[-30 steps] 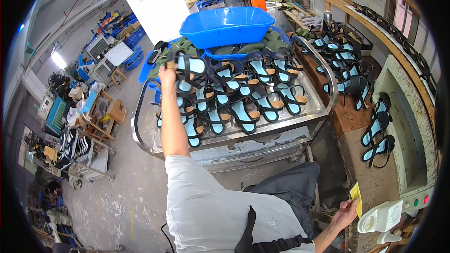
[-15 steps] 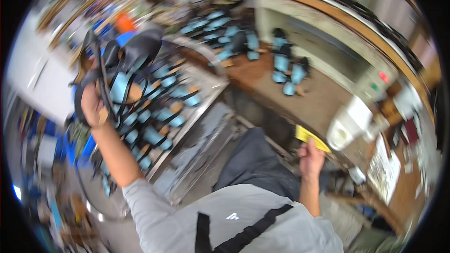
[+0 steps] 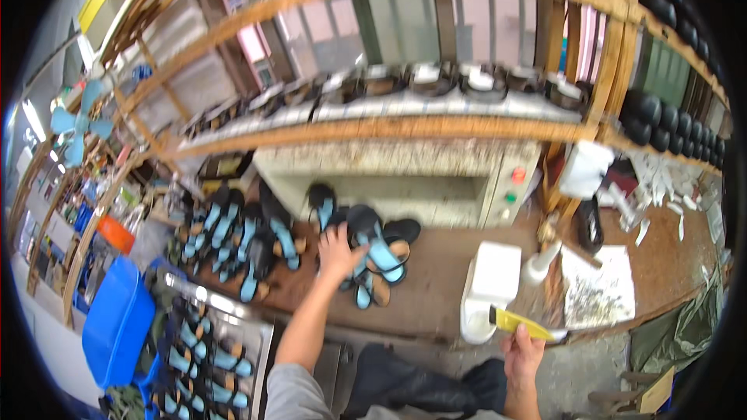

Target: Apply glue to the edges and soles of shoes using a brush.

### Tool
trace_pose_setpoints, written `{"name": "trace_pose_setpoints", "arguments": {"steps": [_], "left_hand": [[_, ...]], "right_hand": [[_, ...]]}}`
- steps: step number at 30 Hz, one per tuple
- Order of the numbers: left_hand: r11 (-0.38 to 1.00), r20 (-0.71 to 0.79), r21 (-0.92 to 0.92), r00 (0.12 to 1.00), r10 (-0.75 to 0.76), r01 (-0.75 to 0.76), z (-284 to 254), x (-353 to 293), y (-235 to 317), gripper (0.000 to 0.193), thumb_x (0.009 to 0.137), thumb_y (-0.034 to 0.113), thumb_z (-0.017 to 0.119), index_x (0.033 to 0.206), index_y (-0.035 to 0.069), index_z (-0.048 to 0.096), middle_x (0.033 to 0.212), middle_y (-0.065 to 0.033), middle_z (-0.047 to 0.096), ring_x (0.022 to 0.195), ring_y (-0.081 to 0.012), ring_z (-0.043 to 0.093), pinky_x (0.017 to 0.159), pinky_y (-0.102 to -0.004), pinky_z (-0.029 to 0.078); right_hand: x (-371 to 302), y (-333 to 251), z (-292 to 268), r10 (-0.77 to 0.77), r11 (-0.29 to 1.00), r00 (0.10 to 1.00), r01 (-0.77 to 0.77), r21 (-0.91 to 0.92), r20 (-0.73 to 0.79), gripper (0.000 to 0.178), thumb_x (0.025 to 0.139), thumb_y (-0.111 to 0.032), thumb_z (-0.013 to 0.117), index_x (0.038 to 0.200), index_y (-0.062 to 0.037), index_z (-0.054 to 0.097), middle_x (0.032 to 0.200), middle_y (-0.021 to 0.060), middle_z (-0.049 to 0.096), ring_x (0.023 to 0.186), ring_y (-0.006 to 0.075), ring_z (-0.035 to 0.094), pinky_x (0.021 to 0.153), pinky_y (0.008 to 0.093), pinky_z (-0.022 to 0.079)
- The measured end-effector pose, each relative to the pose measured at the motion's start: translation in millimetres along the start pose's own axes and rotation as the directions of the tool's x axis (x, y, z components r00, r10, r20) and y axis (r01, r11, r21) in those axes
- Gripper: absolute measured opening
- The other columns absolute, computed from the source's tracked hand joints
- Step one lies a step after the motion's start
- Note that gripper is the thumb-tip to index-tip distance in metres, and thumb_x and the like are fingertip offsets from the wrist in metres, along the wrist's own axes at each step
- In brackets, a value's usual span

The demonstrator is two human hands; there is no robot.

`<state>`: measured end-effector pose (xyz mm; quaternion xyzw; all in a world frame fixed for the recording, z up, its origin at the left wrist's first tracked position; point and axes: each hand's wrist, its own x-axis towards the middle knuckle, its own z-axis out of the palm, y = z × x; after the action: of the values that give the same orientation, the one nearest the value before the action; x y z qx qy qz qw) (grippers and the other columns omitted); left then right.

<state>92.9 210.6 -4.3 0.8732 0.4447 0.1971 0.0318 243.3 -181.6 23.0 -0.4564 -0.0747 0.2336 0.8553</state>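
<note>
Wooden shelving (image 3: 373, 134) spans the background, above a pale machine (image 3: 397, 157) that stands on a brown tabletop (image 3: 432, 295). From the head view, the scene has swung round since the earlier frames: the metal cart (image 3: 261, 346) now lies at the lower left, and the machine is straight ahead. The left grip (image 3: 336, 253), which was carrying sandals over the cart half a second ago, has come down over the tabletop. Its fingers are spread and released, among black sandals (image 3: 383, 258) with light-blue insoles; whether it touches a strap, I cannot tell. These sandals lie just beside and right of it, with one just behind. The right grip (image 3: 523, 351) pinches a yellow strip (image 3: 517, 323), as before, near the tabletop's front edge.

Counted: about five sandals cluster round the left grip, overlapping; more crowd the tabletop to its left, and others fill the cart, too jumbled to number. One yellow strip. Just beyond the right grip are one white box (image 3: 496, 271) and one white bottle (image 3: 540, 266); to its right, one stained sheet (image 3: 599, 286). Two buttons, red (image 3: 518, 176) and green (image 3: 510, 197), are on the machine, well beyond that grip. One blue fan (image 3: 80, 123) stands far left of the left grip.
</note>
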Motion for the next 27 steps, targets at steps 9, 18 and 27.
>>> {"name": "trace_pose_setpoints", "arguments": {"steps": [9, 18, 27], "left_hand": [[0.976, 0.209, -0.118, 0.965, -0.156, 0.183, -19.0, 16.4, 29.6, 0.091, 0.071, 0.054, 0.064, 0.135, 0.002, 0.026, 0.135, -0.0269, 0.026, 0.124, -0.0446, 0.025, 0.101, -0.052, 0.022], [0.928, 0.156, -0.288, 0.968, -0.198, 0.236, 19.6, -8.3, 65.6, 0.099, 0.063, 0.04, 0.075, 0.138, 0.006, 0.02, 0.128, -0.0279, 0.031, 0.115, -0.0436, 0.033, 0.095, -0.0515, 0.028], [0.898, 0.312, -0.247, 0.908, -0.281, 0.363, 32.2, 4.9, 43.5, 0.102, 0.071, 0.049, 0.069, 0.141, 0.007, 0.008, 0.129, -0.0318, 0.026, 0.107, -0.0466, 0.041, 0.085, -0.0538, 0.038]], "right_hand": [[69.7, -107.5, 79.6, -0.082, 0.996, 0.992, 0.078, -0.043, -0.097, 0.012, 0.085, -0.015, 0.06, 0.083, -0.0034, 0.06, 0.062, 0.0034, 0.056, 0.046, 0.0099, 0.048, 0.043, 0.0216, 0.038], [119.6, -175.9, 136.0, -0.228, 0.97, 0.968, 0.217, -0.108, -0.104, 0.014, 0.087, -0.017, 0.057, 0.084, -0.0032, 0.057, 0.058, 0.0027, 0.053, 0.043, 0.0093, 0.046, 0.04, 0.0205, 0.034], [128.3, -188.2, 160.0, -0.242, 0.948, 0.958, 0.199, -0.249, -0.155, 0.014, 0.086, -0.015, 0.059, 0.082, -0.0015, 0.059, 0.062, 0.0031, 0.056, 0.046, 0.0087, 0.047, 0.042, 0.0205, 0.035]]}}
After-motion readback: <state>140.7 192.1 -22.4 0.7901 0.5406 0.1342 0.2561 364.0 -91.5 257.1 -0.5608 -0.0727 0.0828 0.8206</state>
